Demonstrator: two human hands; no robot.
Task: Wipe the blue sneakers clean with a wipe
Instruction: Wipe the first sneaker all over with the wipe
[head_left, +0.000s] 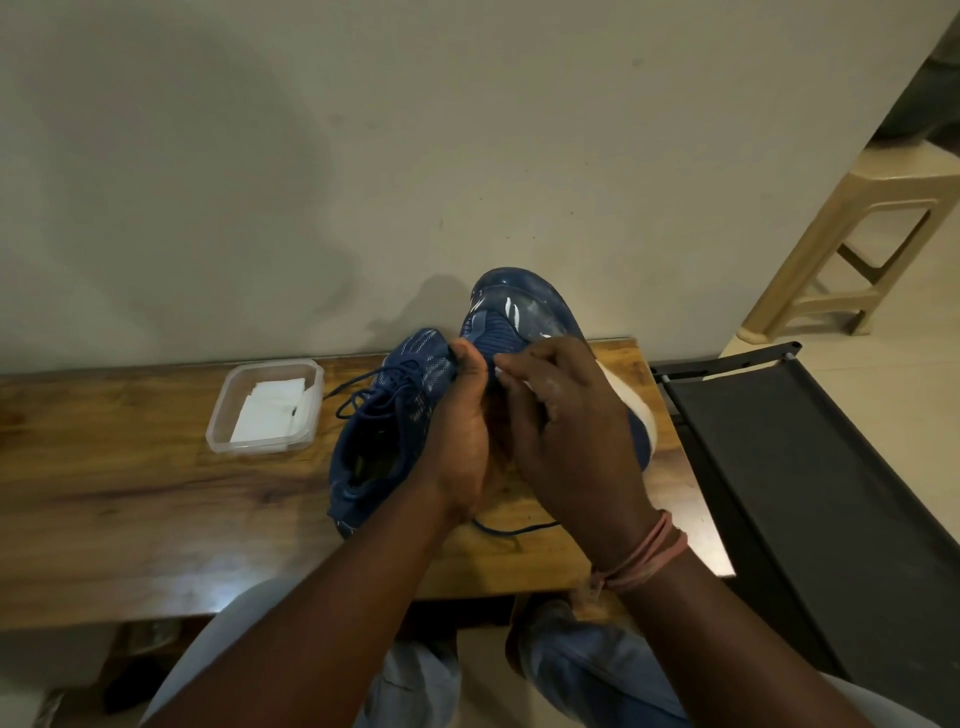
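Two blue sneakers are on the wooden table (130, 493). One sneaker (374, 441) lies on its side with its laces loose, opening toward me. The second sneaker (524, 306) is raised with its toe pointing up against the wall. My left hand (460, 431) grips this raised sneaker from the left, thumb on the upper near the tongue. My right hand (571, 421) has its fingers curled against the sneaker's upper, pinching a white wipe (501, 371) of which only a sliver shows. The sneaker's white sole edge shows to the right of that hand.
A clear plastic tub (218, 415) holding folded white wipes (270, 410) stands on the table left of the sneakers. A black folding frame (805, 467) stands at the table's right end. A beige plastic stool (872, 249) is on the floor beyond it. The wall rises directly behind the table.
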